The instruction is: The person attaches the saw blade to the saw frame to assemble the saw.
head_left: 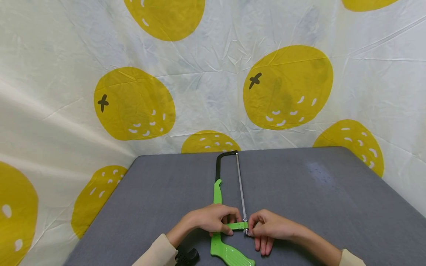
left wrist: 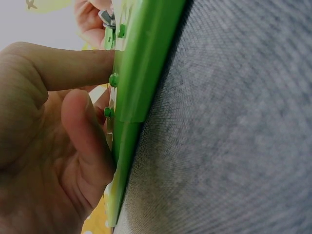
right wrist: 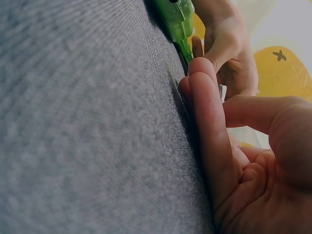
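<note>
A hacksaw with a green handle, black front frame and thin grey blade lies flat on the table. My left hand holds its green frame, thumb and fingers either side of the short crosspiece. In the left wrist view, a finger and the thumb meet the green frame. At the blade's near end, my right hand pinches the small metal wing nut. In the right wrist view, my fingers mostly hide that nut.
The grey table reaches back to a pale cloth printed with yellow fruit. A black object lies beside my left sleeve, partly cut off by the lower edge.
</note>
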Action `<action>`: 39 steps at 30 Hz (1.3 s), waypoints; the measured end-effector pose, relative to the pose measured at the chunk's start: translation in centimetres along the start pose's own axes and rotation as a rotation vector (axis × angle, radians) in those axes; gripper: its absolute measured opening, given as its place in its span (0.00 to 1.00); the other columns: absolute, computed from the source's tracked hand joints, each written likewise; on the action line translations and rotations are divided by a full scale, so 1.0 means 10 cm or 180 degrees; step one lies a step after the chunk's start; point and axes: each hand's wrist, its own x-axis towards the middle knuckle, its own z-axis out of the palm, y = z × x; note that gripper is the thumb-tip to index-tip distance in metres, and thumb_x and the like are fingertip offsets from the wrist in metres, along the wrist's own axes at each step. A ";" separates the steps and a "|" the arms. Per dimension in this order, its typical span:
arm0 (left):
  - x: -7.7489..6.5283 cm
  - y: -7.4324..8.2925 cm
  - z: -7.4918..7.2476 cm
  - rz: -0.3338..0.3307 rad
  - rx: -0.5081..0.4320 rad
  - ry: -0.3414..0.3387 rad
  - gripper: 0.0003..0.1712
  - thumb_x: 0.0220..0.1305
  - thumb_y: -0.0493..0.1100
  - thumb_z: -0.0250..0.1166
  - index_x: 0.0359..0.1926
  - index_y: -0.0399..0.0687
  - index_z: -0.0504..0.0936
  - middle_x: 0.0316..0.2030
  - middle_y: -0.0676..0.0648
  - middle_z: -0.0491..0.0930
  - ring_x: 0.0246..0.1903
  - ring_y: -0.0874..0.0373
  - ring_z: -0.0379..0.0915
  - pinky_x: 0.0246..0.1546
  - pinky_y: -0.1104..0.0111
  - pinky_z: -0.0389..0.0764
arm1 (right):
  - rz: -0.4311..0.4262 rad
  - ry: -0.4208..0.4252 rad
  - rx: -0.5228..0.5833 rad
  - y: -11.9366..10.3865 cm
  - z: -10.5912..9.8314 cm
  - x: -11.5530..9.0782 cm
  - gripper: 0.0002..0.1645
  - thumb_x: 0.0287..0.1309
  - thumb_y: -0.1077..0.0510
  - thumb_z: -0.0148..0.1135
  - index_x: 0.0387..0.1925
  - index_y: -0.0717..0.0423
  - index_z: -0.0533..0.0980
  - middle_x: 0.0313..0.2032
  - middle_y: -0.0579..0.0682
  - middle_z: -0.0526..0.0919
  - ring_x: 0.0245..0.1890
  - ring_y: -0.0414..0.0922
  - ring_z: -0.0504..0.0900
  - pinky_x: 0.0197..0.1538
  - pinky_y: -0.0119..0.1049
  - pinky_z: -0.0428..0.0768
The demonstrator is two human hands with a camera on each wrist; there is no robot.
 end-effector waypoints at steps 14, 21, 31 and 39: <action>-0.01 0.00 0.00 0.0081 0.0038 -0.0023 0.15 0.67 0.37 0.70 0.52 0.56 0.80 0.33 0.59 0.76 0.14 0.65 0.70 0.17 0.65 0.80 | -0.0010 0.0097 -0.0116 0.00 0.02 0.01 0.05 0.64 0.66 0.57 0.36 0.67 0.76 0.19 0.47 0.85 0.17 0.36 0.85 0.21 0.30 0.82; -0.01 0.00 0.00 0.0092 0.0097 -0.0005 0.15 0.67 0.38 0.70 0.51 0.56 0.81 0.33 0.59 0.76 0.15 0.65 0.71 0.18 0.65 0.80 | -0.0045 0.0113 -0.0276 -0.02 0.03 0.00 0.09 0.65 0.61 0.60 0.37 0.67 0.78 0.20 0.48 0.85 0.17 0.36 0.85 0.21 0.31 0.83; 0.00 -0.01 0.01 0.0099 0.0201 0.0026 0.14 0.67 0.39 0.70 0.51 0.56 0.81 0.32 0.59 0.76 0.16 0.66 0.70 0.21 0.68 0.79 | 0.0030 0.0280 -0.0271 -0.03 0.06 0.01 0.18 0.70 0.54 0.60 0.33 0.68 0.79 0.20 0.51 0.86 0.15 0.37 0.85 0.20 0.31 0.82; 0.00 -0.02 0.01 0.0091 0.0229 0.0036 0.14 0.67 0.39 0.70 0.51 0.58 0.81 0.32 0.59 0.76 0.16 0.66 0.71 0.20 0.67 0.80 | 0.0085 0.0346 -0.0259 -0.03 0.08 0.01 0.12 0.65 0.61 0.54 0.34 0.66 0.80 0.19 0.50 0.85 0.15 0.36 0.84 0.19 0.31 0.81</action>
